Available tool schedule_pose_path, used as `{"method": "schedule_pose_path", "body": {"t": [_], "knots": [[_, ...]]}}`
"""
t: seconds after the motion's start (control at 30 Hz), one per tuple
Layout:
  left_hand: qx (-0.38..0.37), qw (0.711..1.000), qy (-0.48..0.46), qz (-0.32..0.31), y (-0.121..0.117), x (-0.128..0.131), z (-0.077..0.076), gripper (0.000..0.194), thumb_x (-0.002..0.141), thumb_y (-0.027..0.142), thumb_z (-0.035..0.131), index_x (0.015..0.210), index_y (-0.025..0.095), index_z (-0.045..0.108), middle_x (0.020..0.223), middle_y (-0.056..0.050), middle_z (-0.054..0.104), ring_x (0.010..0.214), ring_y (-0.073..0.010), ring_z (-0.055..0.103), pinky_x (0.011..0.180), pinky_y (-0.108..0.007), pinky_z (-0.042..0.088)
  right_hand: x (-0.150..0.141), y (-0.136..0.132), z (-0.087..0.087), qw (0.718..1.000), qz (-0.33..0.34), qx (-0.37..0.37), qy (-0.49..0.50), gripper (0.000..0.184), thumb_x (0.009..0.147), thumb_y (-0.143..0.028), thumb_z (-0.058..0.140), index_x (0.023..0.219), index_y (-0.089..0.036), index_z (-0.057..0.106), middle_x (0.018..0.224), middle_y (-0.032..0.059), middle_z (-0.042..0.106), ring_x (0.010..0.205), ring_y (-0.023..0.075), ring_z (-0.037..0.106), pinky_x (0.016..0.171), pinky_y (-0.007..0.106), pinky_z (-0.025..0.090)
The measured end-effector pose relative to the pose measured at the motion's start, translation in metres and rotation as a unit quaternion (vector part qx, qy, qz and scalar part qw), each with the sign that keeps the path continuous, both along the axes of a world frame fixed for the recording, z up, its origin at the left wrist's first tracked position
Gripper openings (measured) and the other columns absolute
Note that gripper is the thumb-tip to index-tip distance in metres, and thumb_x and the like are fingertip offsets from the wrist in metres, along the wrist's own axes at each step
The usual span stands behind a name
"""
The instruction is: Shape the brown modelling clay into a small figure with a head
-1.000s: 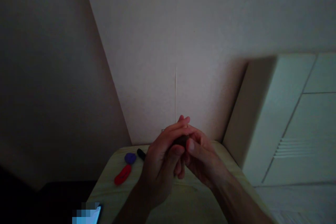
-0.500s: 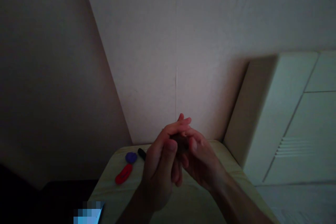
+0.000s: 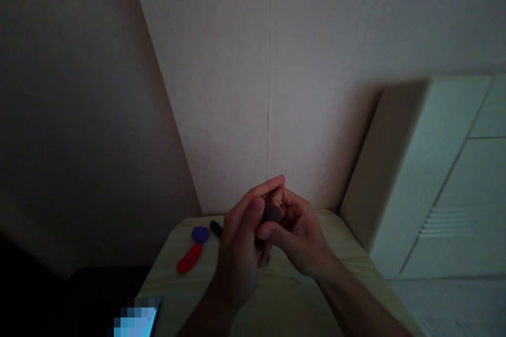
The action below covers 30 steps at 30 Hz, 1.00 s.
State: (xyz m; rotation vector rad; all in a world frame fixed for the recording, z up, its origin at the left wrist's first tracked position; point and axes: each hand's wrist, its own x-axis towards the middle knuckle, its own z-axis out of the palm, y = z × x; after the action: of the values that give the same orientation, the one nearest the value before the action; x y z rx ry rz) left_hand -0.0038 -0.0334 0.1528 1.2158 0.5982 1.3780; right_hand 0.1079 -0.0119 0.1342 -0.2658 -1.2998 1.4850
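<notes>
Between my two hands is a dark brown lump [image 3: 271, 214] that looks like modelling clay, raised above the table. My left hand [image 3: 242, 242] is cupped around its left side, thumb up and fingers bent over the far side. My right hand [image 3: 302, 231] closes on it from the right, with the thumb pressed across the near side. The fingertips of both hands meet beyond the lump, and its lower part is hidden by them. Left of my hands, a purple lump [image 3: 200, 234] and a longer red lump [image 3: 189, 258] lie on the table, nearly touching.
A black stick-like object [image 3: 215, 228] lies partly behind my left hand on the wood-grain table [image 3: 174, 279]. A lit screen [image 3: 136, 321], blurred out, shows at the near left edge. A pale wall [image 3: 233, 116] rises behind, with a white cabinet [image 3: 443, 179] at right.
My right thumb has moved left across the near side of the brown lump, and my fingertips have drawn together. The view has shifted slightly.
</notes>
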Motion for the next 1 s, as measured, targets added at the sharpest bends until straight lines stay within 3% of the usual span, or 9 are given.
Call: {"method": "schedule_pose_path", "body": {"t": [0.13, 0.27, 0.3, 0.33, 0.4, 0.47, 0.63, 0.87, 1.0], "knots": [[0.02, 0.998, 0.029, 0.057, 0.002, -0.002, 0.0, 0.046, 0.098, 0.053, 0.058, 0.124, 0.021, 0.078, 0.064, 0.0, 0.067, 0.035, -0.0054, 0.032, 0.033, -0.02, 0.026, 0.002, -0.003, 0.002, 1.0, 0.017, 0.014, -0.02, 0.047, 0.079, -0.045, 0.09, 0.082, -0.022, 0.049, 0.064, -0.004, 0.072, 0.051, 0.0102, 0.069, 0.05, 0.018, 0.058], [0.003, 0.997, 0.045, 0.057, 0.005, -0.003, -0.003, 0.045, 0.1, 0.049, 0.053, 0.122, 0.02, 0.079, 0.064, -0.001, 0.072, 0.031, -0.0057, 0.033, 0.03, -0.02, 0.025, 0.005, -0.004, 0.004, 0.998, 0.0, 0.015, -0.061, 0.041, 0.088, -0.043, 0.083, 0.081, -0.021, 0.049, 0.062, -0.0043, 0.069, 0.05, 0.0098, 0.067, 0.05, 0.019, 0.057], [0.006, 0.997, 0.047, 0.066, 0.006, -0.003, -0.003, 0.044, 0.1, 0.048, 0.053, 0.12, 0.019, 0.08, 0.071, -0.003, 0.076, 0.033, -0.0062, 0.039, 0.031, -0.019, 0.03, 0.005, -0.004, 0.004, 0.998, -0.004, 0.018, -0.068, 0.04, 0.088, -0.043, 0.082, 0.081, -0.022, 0.049, 0.062, -0.0047, 0.068, 0.051, 0.0102, 0.067, 0.05, 0.02, 0.057], [0.016, 0.996, 0.046, 0.08, 0.006, -0.002, -0.004, 0.042, 0.1, 0.047, 0.055, 0.119, 0.018, 0.08, 0.082, -0.005, 0.08, 0.039, -0.0079, 0.051, 0.036, -0.02, 0.04, 0.005, -0.005, 0.004, 0.997, -0.008, 0.023, -0.072, 0.041, 0.089, -0.044, 0.082, 0.08, -0.022, 0.049, 0.062, -0.005, 0.067, 0.052, 0.0105, 0.067, 0.05, 0.02, 0.057], [0.039, 0.992, 0.037, 0.113, 0.006, -0.001, -0.005, 0.041, 0.101, 0.046, 0.057, 0.122, 0.018, 0.078, 0.108, -0.01, 0.082, 0.068, -0.0154, 0.074, 0.061, -0.024, 0.06, 0.005, -0.005, 0.004, 0.996, -0.015, 0.039, -0.076, 0.043, 0.089, -0.045, 0.081, 0.076, -0.022, 0.047, 0.062, -0.0056, 0.063, 0.053, 0.0104, 0.066, 0.05, 0.02, 0.056], [0.046, 0.988, 0.034, 0.141, 0.005, 0.001, -0.005, 0.046, 0.103, 0.049, 0.054, 0.131, 0.017, 0.073, 0.12, -0.012, 0.08, 0.099, -0.023, 0.078, 0.083, -0.031, 0.064, 0.004, -0.005, 0.004, 0.996, -0.023, 0.045, -0.078, 0.044, 0.092, -0.045, 0.078, 0.073, -0.022, 0.046, 0.062, -0.006, 0.059, 0.053, 0.0094, 0.063, 0.049, 0.019, 0.054], [0.071, 0.974, 0.081, 0.198, 0.002, 0.004, -0.005, 0.057, 0.106, 0.054, 0.046, 0.143, 0.015, 0.064, 0.119, -0.013, 0.081, 0.102, -0.025, 0.079, 0.086, -0.033, 0.064, 0.003, -0.005, 0.005, 0.995, -0.011, 0.049, -0.081, 0.045, 0.094, -0.048, 0.075, 0.071, -0.021, 0.047, 0.063, -0.0048, 0.058, 0.052, 0.0093, 0.061, 0.047, 0.019, 0.054], [0.087, 0.965, 0.103, 0.224, 0.003, 0.004, -0.006, 0.054, 0.107, 0.055, 0.045, 0.141, 0.018, 0.067, 0.114, -0.009, 0.083, 0.101, -0.023, 0.079, 0.091, -0.032, 0.062, 0.002, 0.001, -0.004, 0.995, 0.057, -0.004, -0.081, 0.046, 0.095, -0.059, 0.067, 0.08, -0.017, 0.061, 0.062, 0.0002, 0.067, 0.046, 0.0133, 0.066, 0.041, 0.022, 0.057], [0.059, 0.967, 0.093, 0.23, 0.001, 0.006, -0.002, 0.051, 0.106, 0.053, 0.048, 0.135, 0.018, 0.071, 0.11, -0.009, 0.084, 0.098, -0.0218, 0.08, 0.086, -0.028, 0.063, 0.0, 0.004, -0.006, 0.996, 0.051, -0.016, -0.072, 0.05, 0.094, -0.064, 0.066, 0.077, -0.016, 0.062, 0.055, 0.0004, 0.066, 0.041, 0.0138, 0.064, 0.037, 0.021, 0.055]]}}
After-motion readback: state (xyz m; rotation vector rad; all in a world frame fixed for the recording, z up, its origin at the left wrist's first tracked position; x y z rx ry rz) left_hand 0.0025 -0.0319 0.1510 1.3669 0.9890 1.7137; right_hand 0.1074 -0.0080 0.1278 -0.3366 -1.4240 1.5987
